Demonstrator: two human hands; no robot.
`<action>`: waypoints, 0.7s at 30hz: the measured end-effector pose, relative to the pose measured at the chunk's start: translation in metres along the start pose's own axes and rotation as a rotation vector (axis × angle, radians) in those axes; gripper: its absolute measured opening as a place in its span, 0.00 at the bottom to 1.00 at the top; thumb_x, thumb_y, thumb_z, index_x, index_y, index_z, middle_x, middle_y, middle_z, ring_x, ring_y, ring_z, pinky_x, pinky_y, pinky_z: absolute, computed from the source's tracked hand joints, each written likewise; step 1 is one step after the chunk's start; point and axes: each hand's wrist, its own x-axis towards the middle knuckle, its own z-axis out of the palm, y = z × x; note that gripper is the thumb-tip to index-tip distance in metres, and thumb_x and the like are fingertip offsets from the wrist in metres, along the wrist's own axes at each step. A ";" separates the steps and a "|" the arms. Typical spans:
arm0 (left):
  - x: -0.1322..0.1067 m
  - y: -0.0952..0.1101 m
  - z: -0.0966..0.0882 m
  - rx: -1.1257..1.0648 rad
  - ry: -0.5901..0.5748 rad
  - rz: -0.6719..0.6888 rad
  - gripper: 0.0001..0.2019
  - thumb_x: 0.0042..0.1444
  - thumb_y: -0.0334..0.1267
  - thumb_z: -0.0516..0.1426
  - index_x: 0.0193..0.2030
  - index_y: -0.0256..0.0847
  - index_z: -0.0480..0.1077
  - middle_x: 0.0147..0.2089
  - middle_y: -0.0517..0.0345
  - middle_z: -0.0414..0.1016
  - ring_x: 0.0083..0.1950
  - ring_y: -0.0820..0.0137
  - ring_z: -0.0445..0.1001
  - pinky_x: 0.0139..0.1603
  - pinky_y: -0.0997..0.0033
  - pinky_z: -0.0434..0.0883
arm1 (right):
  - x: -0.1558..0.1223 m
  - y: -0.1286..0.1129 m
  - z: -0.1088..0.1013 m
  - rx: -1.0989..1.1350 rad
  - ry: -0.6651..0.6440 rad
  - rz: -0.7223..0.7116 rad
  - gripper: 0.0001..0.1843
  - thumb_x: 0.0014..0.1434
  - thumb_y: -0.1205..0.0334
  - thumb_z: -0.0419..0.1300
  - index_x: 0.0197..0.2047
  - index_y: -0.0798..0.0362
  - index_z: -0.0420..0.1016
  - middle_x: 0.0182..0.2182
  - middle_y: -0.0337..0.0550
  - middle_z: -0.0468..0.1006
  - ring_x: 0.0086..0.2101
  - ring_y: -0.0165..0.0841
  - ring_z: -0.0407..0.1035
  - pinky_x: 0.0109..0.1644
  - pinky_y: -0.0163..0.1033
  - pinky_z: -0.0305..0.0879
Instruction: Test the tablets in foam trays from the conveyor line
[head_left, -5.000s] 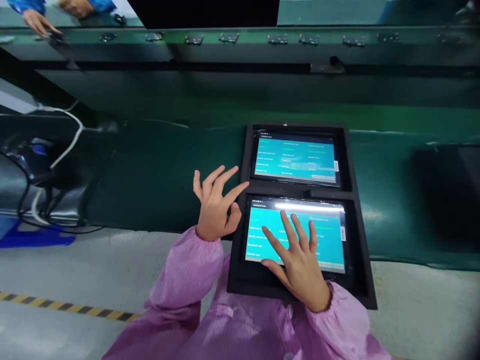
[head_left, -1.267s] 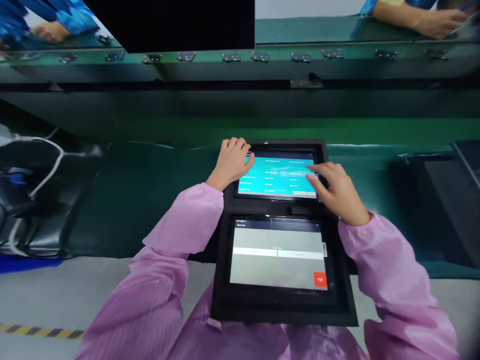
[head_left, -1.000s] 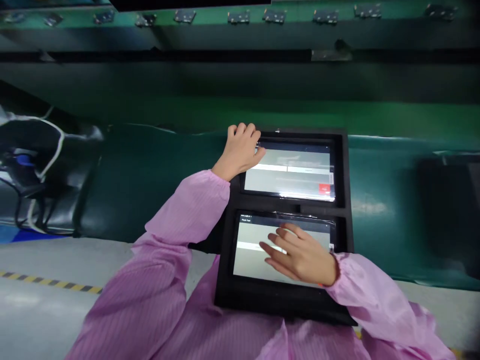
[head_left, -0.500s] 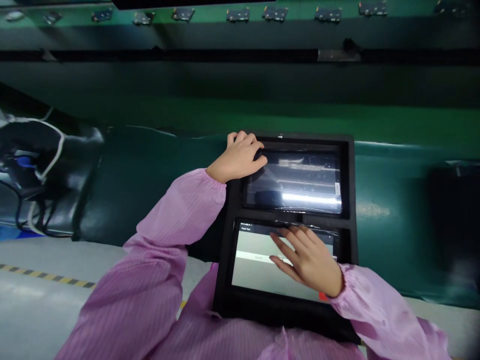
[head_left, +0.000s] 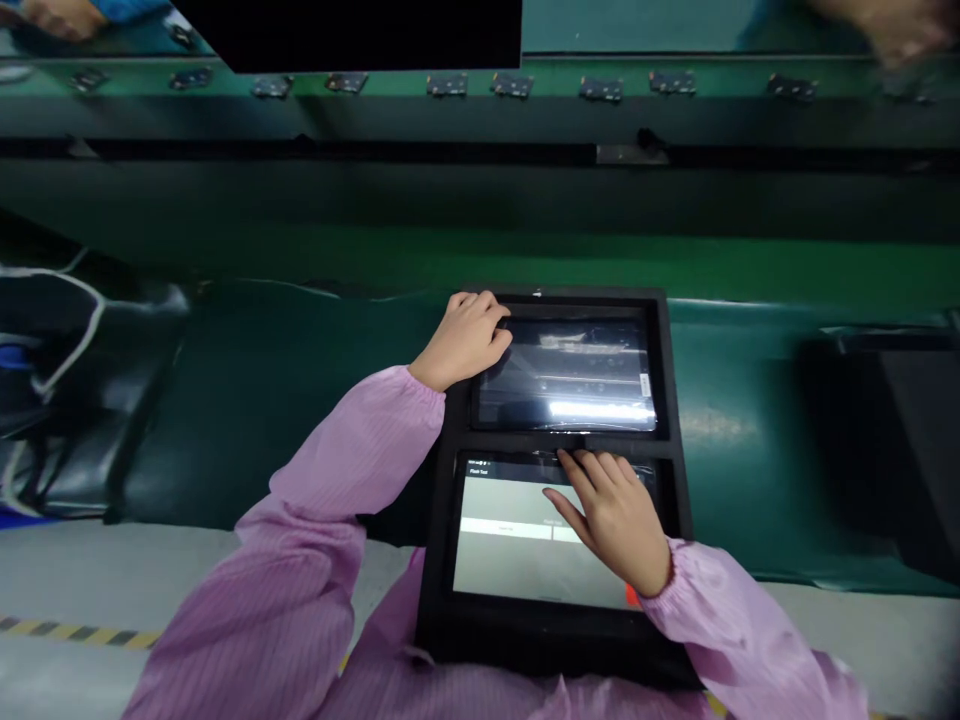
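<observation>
A black foam tray (head_left: pixel 675 400) holds two tablets, one behind the other. The far tablet (head_left: pixel 577 375) has a dark screen that reflects a light strip. The near tablet (head_left: pixel 517 540) shows a grey screen with a red button partly under my wrist. My left hand (head_left: pixel 465 340) rests with curled fingers on the far tablet's top left corner, gripping its edge. My right hand (head_left: pixel 611 515) lies flat on the near tablet, fingers stretched toward its top edge. Both arms wear pink sleeves.
The tray sits on a dark green conveyor belt (head_left: pixel 300 380). A black bag with white and black cables (head_left: pixel 67 340) lies at the left. Another dark tray (head_left: pixel 900 420) sits at the right. Other people's hands (head_left: pixel 885 25) show past the belt. The grey floor has a yellow-black stripe (head_left: pixel 75 632).
The far tablet's screen went from a grey test page to dark. My right hand slid up the near tablet toward its top edge. My left hand stayed on the far tablet's corner.
</observation>
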 end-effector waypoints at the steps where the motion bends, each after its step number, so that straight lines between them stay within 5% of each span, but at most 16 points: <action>1: 0.000 0.000 0.001 -0.005 0.008 -0.011 0.19 0.60 0.33 0.47 0.52 0.33 0.73 0.49 0.46 0.73 0.53 0.57 0.71 0.66 0.52 0.59 | 0.001 0.000 0.001 0.009 -0.001 0.011 0.27 0.72 0.51 0.46 0.52 0.66 0.75 0.36 0.54 0.77 0.36 0.41 0.66 0.40 0.45 0.61; 11: -0.005 0.000 0.003 -0.040 0.126 -0.016 0.24 0.56 0.28 0.47 0.59 0.34 0.68 0.48 0.49 0.77 0.54 0.58 0.71 0.69 0.48 0.54 | 0.003 0.005 -0.008 0.142 0.058 0.044 0.25 0.73 0.51 0.46 0.49 0.62 0.77 0.38 0.53 0.78 0.37 0.39 0.67 0.40 0.43 0.63; 17: -0.006 -0.009 0.002 -0.075 0.126 -0.023 0.24 0.56 0.29 0.46 0.59 0.37 0.69 0.54 0.49 0.77 0.57 0.58 0.71 0.69 0.46 0.55 | 0.032 0.062 -0.021 0.121 0.109 -0.063 0.18 0.70 0.56 0.52 0.53 0.57 0.77 0.48 0.55 0.76 0.48 0.44 0.67 0.50 0.49 0.65; 21: -0.008 -0.011 0.004 0.011 0.144 -0.009 0.21 0.59 0.30 0.46 0.53 0.37 0.74 0.51 0.48 0.77 0.53 0.58 0.73 0.69 0.45 0.55 | 0.056 0.097 -0.015 0.120 0.025 -0.221 0.18 0.70 0.55 0.53 0.56 0.50 0.76 0.59 0.55 0.69 0.59 0.48 0.61 0.62 0.57 0.58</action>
